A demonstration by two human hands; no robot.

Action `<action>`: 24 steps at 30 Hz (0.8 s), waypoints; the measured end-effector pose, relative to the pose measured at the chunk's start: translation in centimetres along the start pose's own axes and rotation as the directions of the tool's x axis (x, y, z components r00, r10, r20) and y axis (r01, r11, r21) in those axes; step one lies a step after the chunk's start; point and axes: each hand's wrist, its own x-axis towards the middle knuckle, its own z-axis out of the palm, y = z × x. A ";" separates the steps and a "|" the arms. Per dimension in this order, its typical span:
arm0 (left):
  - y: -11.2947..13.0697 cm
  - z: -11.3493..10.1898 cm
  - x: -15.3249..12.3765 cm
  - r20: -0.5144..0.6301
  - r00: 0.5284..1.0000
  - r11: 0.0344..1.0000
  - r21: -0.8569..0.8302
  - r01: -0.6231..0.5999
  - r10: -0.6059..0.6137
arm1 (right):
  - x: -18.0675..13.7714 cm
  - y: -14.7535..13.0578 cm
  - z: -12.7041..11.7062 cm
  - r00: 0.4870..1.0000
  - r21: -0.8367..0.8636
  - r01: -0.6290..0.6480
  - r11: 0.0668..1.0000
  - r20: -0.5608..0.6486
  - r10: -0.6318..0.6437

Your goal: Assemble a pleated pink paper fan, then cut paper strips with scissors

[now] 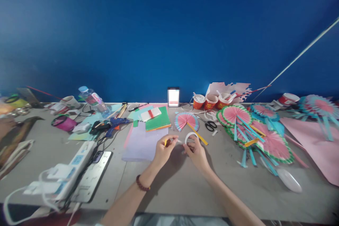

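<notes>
My right hand (pixel 195 152) is closed around a roll of white tape (pixel 191 134), held just above the table. From the roll a short whitish strip (pixel 179 142) runs across to my left hand (pixel 164 150), whose thumb and finger pinch its end. A small yellow piece (pixel 165 142) shows at the left hand's fingers; how it is held I cannot make out. Beyond the hands lies a pleated pink paper fan (pixel 182 120) with a blue edge and a yellow stick (pixel 198 134). Black-handled scissors (pixel 211 126) rest to its right.
Layered pink paper fans (pixel 272 141) with green edges and blue strips spread at right. Red paper cups (pixel 211 102) stand by the wall. Green (pixel 159 120) and lilac paper (pixel 140 144), a blue glue gun (pixel 116 123), a phone (pixel 92 176) and a power strip (pixel 76 166) lie leftward.
</notes>
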 end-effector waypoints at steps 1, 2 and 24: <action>0.1 0.0 0.1 -0.006 1.000 1.000 -0.006 -0.006 0.006 | 0.0 0.1 0.1 1.000 0.031 -0.012 0.999 0.006 0.012; 0.1 0.0 0.1 -0.015 1.000 1.000 -0.012 -0.017 0.017 | 0.0 0.2 0.2 1.000 0.058 -0.023 0.998 0.005 0.023; 0.5 -0.2 0.2 -0.107 0.993 0.996 -0.059 -0.065 0.058 | -0.3 -0.7 -0.4 0.995 -0.086 0.101 0.991 0.035 -0.098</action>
